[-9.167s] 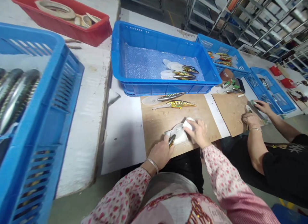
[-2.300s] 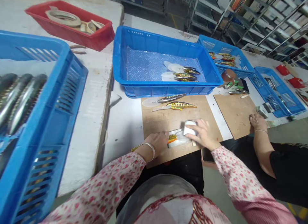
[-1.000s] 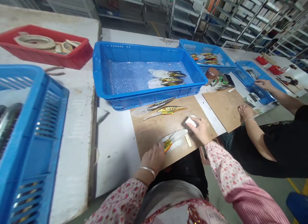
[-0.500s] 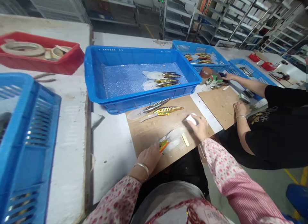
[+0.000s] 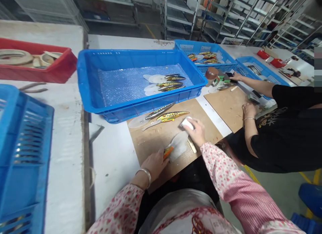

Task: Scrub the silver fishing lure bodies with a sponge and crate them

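Left grip (image 5: 154,166) closed on orange-gold lure (image 5: 168,152), right grip (image 5: 196,130) pinching white block (image 5: 187,123), two lures (image 5: 164,116) and blue tray (image 5: 148,104) beyond

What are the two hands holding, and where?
Left hand: an orange-and-gold lure, by its body. Right hand: a white block, by its near side.

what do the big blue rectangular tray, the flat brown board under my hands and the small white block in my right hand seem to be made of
The big blue rectangular tray looks like molded plastic, slightly glossy, with ribbed walls. The flat brown board may be smooth fiberboard, judging by its even tan face. The small white block in your right hand looks matte, perhaps foam; unclear.
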### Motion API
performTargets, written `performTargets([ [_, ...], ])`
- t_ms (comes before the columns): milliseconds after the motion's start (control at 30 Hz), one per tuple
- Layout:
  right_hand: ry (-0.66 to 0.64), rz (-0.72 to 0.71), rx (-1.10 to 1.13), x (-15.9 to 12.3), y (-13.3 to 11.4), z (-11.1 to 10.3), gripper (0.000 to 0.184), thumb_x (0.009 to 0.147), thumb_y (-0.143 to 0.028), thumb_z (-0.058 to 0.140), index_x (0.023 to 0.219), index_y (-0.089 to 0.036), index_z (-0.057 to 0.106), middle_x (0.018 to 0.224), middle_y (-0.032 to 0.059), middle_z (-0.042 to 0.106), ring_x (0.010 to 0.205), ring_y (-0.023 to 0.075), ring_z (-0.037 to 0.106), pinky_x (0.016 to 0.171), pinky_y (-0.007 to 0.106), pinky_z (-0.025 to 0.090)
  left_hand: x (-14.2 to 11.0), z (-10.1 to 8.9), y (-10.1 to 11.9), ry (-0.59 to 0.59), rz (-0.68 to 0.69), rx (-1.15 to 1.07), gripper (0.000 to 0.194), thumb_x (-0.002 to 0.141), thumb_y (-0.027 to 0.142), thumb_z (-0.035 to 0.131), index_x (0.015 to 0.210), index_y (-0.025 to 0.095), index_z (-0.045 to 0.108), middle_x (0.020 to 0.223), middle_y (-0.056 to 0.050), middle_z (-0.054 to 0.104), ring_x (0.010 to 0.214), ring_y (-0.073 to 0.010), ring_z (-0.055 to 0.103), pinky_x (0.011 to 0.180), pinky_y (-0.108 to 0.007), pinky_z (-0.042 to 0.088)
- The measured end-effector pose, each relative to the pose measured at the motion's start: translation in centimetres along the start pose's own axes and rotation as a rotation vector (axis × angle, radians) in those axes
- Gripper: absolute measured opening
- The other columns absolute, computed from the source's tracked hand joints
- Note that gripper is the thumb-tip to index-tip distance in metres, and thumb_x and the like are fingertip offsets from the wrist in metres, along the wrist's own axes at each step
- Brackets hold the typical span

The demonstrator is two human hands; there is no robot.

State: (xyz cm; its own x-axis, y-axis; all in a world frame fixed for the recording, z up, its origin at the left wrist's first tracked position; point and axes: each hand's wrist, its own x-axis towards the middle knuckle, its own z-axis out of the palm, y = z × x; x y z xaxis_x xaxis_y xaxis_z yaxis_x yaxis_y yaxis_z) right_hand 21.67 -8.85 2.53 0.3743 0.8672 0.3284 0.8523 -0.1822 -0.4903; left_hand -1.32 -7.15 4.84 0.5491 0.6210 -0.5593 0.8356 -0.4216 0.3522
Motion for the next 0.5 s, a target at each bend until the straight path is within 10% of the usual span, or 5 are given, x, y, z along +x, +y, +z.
performTargets([
  [500,0.114,-0.298,0.076,-4.9,-6.3,3.2,0.053,0.074,-0.073,0.057,0.112,-0.035,0.059,0.116,0.0031,0.052,0.102,0.0220,0.049,0.090,0.041,0.038,1.9,1.3,-3.7,0.196,0.174,-0.205,0.033,0.083,0.035,0.037,0.102,0.022,0.062,0.095,-0.007,0.073,0.095,-0.0246,0.067,0.090,-0.038,0.051],
])
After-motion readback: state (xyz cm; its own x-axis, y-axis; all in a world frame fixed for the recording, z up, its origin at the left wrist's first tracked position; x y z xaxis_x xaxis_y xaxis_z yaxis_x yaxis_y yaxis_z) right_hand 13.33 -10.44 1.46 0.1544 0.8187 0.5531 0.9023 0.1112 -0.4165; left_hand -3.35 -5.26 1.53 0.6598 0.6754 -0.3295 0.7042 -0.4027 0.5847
